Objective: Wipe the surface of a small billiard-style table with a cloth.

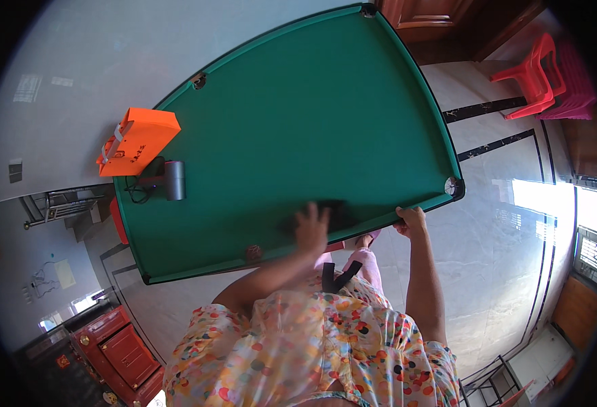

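Over the near side of a green pool table (pixel 298 127), my left hand (pixel 312 229) is motion-blurred, its fingers apart. A dark blurred patch (pixel 343 212) lies on the felt beside and behind it; whether it is an object or a shadow, I cannot tell. My right hand (pixel 410 221) grips the near rail (pixel 374 224), left of the right-hand corner pocket (pixel 451 186). Near the table's left end lies a grey cylindrical hair dryer (pixel 175 180) with a dark coiled cord (pixel 136 192). An orange paper bag (pixel 143 142) with pale handles lies at the left edge, behind the dryer.
Red plastic chairs (pixel 530 81) and a magenta stack (pixel 573 86) stand at the upper right. A red wooden cabinet (pixel 125 356) is at the lower left. A metal-framed table (pixel 542 356) stands at the lower right. My legs (pixel 367 267) are close to the table's near edge.
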Demonstrator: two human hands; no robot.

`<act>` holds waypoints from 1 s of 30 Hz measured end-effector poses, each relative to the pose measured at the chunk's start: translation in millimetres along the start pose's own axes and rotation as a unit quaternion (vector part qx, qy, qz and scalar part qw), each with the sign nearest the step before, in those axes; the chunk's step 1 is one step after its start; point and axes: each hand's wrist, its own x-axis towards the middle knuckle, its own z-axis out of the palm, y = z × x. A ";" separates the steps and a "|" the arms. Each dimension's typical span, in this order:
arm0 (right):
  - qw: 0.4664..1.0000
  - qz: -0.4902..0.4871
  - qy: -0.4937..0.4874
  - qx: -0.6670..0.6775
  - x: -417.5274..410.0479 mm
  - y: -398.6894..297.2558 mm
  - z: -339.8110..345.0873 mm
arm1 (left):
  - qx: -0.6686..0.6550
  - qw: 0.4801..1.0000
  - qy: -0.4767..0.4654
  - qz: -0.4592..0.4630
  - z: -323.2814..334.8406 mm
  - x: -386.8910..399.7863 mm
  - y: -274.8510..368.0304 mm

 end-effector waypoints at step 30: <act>0.999 0.008 -0.030 0.020 -5.6 -3.2 -4.0 | 0.115 0.894 0.412 -0.136 -20.5 26.8 -182.5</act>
